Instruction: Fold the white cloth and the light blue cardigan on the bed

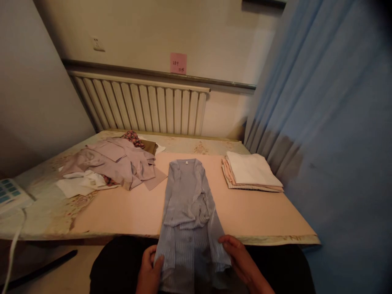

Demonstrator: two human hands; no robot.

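Note:
A blue-grey ribbed shirt [183,196] lies lengthwise in front of me, its collar and small white label at the far end. Its long sleeves are laid in along both sides, and the fabric is bunched in the middle. The lower part hangs over the table's front edge onto my lap. My left hand [150,267] grips the shirt's left edge, thumb in front and fingers curled behind. At the opposite edge, beside the sleeve end, my right hand [240,257] is closed with thumb and fingers on the cloth.
A loose heap of clothes [113,161] lies at left on the peach-covered table [131,212]. At right stands a folded stack of clothes [252,169] with white on top. A blue curtain [330,143] borders the right side; a white power strip [14,196] sits far left. Behind is a radiator [143,104].

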